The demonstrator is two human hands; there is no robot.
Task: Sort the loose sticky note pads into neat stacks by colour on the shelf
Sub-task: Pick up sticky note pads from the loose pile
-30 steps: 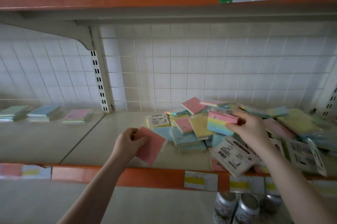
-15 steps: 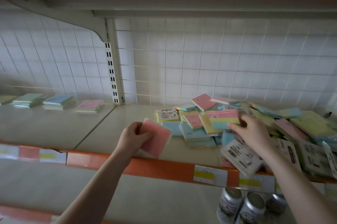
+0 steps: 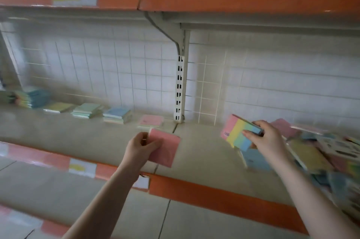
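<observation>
Head view: pink pad (image 3: pixel 165 148) in left hand (image 3: pixel 141 148), fingers curled round its left edge, held just above the front of the shelf (image 3: pixel 204 153). Right hand (image 3: pixel 266 138) pinches a striped pad (image 3: pixel 238 133) (pink, yellow, green, blue bands) by its right end, tilted, clear of the shelf surface.

Sorted stacks sit in a row along the back left: pink stack (image 3: pixel 151 121) nearest the upright (image 3: pixel 180 90), then a blue stack (image 3: pixel 116 115), green stack (image 3: pixel 87 110), yellow stack (image 3: pixel 59 106). Farthest left, a taller pile (image 3: pixel 27 96); blurred, it looks to hold striped edges beside blue ones. Loose heap (image 3: pixel 319 151) stays at right, much blurred.

Judgement: step in hand is placing both pads.
- Pink pad goes on the pink stack, close behind the left hand. Lay it flat, corners matched to the pad below, then release; a push from the edge risks skewing the stack.
- Striped pad probably belongs with the far-left pile, well away from the right hand. Better to place pink first, then pass or carry the striped one across above the low stacks, not sweeping through them.
- Stacks stand close together; keep the sleeve-side arm lifted.
</observation>
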